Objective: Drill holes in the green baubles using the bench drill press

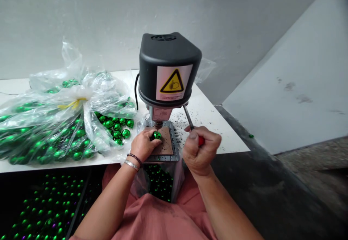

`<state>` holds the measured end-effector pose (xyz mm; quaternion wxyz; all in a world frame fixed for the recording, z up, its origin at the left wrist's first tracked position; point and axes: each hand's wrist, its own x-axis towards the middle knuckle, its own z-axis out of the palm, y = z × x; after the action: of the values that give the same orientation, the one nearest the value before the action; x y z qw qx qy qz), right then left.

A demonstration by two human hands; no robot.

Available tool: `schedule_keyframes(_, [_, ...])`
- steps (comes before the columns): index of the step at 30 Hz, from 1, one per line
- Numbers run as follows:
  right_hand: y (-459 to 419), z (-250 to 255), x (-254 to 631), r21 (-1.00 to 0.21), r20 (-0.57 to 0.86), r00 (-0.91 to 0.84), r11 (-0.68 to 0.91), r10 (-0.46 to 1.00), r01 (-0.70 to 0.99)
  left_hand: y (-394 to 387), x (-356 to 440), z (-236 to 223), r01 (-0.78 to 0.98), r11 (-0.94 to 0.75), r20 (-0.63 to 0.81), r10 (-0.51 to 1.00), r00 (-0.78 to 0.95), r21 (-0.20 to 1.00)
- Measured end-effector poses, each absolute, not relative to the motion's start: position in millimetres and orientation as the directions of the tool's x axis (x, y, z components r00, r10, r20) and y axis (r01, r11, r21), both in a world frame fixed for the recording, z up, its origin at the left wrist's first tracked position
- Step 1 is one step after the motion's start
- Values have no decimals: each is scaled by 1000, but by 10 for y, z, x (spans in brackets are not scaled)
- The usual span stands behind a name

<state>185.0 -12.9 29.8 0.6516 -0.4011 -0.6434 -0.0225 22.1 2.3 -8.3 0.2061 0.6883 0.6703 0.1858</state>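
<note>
A small bench drill press (pixel 168 70) with a black hood and a yellow warning label stands on the white table (pixel 217 124). My left hand (pixel 143 145) is closed on a shiny green ball (pixel 157 135), holding it on the brown pad (pixel 166 144) right under the drill bit. My right hand (pixel 201 149) is wrapped round the red knob (pixel 201 141) of the press's feed lever, whose metal rod runs up to the machine. Bracelets sit on my left wrist.
Clear plastic bags (pixel 59 120) full of green balls lie on the table to the left. More green balls fill a dark bin (pixel 40 211) below the table and a bag (pixel 159 184) under the press. Black shavings speckle the table. One ball (pixel 251 136) lies on the floor at right.
</note>
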Motion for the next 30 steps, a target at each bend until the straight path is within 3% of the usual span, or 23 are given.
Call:
schedule_keyframes(3, [-115,389,1856,-477,869,185,678,459,558,30,224,-95,840,-31,-7,999,41,541])
schedule_keyframes(7, [84,943,1849,-457,886,267,623,379,634,47,230,-105,829,-38,14,999,36,558])
schedule_keyframes(12, [521,1570,1831,-683,676,266,448,687,577,-87,151,61,768,-56,4,998,69,638])
schedule_keyframes(16, [661,1609,1816,-708,658,267,459,704,537,-313,24,238,631,-37,-194,936,293,775])
schedule_keyframes(18, [667,1577,1809,-713,663,281,470,694,520,-387,-18,259,535,56,-247,924,292,843])
schedule_keyframes(20, [670,1555,1805,-719,665,289,484,689,499,-412,-33,235,397,183,-270,947,175,899])
schedule_keyframes(22, [679,1542,1807,-719,672,287,507,683,475,-396,-28,197,111,323,-327,945,19,940])
schedule_keyframes(24, [692,1530,1816,-716,680,273,536,680,448,-364,-15,180,-269,414,-440,897,-39,870])
schedule_keyframes(26, [701,1516,1829,-713,686,257,559,681,423,-339,-3,195,-531,462,-529,848,29,711])
schedule_keyframes(28, [703,1505,1841,-709,691,246,571,680,414,-333,5,228,-625,484,-562,823,86,613])
schedule_keyframes(30, [700,1499,1847,-708,693,240,578,680,406,-343,11,255,-648,485,-573,814,90,587])
